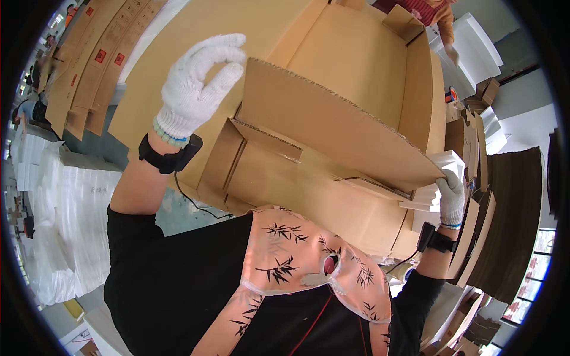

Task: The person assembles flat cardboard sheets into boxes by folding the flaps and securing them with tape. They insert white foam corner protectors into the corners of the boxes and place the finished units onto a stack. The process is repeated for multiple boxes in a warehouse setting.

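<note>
White wall [529,129] at right, cardboard flap [338,121] raised.
Seems light, stiff: hold edges. Left hand [200,86] half-spread, empty; right hand [452,199] grips corner.

Grey-green floor [178,209] shows beneath the open cardboard box [320,113]

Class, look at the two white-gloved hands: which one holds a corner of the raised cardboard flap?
The right hand, at the right end of the cardboard flap. The left hand is open near the flap's left end, thumb and fingers apart.
</note>
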A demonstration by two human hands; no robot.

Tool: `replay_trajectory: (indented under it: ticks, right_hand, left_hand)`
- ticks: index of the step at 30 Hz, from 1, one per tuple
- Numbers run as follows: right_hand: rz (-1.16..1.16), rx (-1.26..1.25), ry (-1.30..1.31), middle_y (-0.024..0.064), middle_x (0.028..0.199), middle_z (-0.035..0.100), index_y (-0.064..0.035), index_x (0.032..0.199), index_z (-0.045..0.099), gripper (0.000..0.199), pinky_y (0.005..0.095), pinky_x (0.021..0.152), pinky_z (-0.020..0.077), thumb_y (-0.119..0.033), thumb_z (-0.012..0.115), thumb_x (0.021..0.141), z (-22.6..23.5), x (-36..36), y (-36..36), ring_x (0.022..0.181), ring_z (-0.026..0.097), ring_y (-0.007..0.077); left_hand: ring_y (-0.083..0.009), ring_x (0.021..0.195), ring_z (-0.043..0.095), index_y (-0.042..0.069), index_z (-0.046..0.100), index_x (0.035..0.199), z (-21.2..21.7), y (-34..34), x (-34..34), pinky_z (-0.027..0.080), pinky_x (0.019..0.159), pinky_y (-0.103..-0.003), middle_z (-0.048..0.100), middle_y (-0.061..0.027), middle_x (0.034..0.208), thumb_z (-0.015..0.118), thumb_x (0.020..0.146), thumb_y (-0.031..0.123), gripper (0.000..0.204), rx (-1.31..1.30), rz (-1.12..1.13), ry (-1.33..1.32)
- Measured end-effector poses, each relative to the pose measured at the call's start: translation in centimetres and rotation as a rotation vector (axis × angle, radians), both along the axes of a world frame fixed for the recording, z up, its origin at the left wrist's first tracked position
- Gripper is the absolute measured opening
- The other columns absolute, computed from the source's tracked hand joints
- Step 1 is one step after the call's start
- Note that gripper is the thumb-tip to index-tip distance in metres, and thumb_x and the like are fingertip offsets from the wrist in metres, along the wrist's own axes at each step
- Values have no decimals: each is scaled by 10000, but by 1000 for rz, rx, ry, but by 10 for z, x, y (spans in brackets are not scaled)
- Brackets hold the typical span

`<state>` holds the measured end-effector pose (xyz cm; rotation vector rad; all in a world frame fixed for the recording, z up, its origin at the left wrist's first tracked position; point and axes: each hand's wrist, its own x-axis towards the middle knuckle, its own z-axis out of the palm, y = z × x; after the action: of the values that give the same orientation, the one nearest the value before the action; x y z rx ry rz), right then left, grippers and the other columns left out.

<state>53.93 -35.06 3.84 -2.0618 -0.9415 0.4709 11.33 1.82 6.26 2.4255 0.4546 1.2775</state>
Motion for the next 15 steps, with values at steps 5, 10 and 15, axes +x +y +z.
replay_trajectory:
  ticks: [5, 10, 15]
  right_hand:
    - [-105, 87, 87, -8, 917, 647, 6, 1070, 687, 225, 236, 782, 446, -8, 595, 865, -9, 7, -21, 846, 553, 81]
    - [80, -127, -70, 35, 933, 677, 23, 1060, 683, 215, 241, 819, 461, -20, 616, 861, 10, -16, 1, 871, 591, 106]
    - [486, -383, -583, 151, 1040, 693, -53, 1059, 704, 239, 409, 1004, 449, -80, 651, 827, -26, -25, 16, 1065, 634, 299]
  left_hand:
    - [-300, 1109, 643, 48, 687, 1023, -20, 2, -2, 505, 953, -348, 670, -140, 1208, 719, 869, 154, 190, -22, -8, 144]
    - [-332, 1112, 625, 73, 644, 1173, -20, -6, 15, 501, 967, -396, 635, -171, 1243, 704, 875, 342, 406, 148, 11, 129]
    - [-368, 1002, 612, 84, 637, 1160, -75, -7, 25, 502, 884, -449, 668, -164, 995, 683, 819, 516, 552, 59, -289, 877]
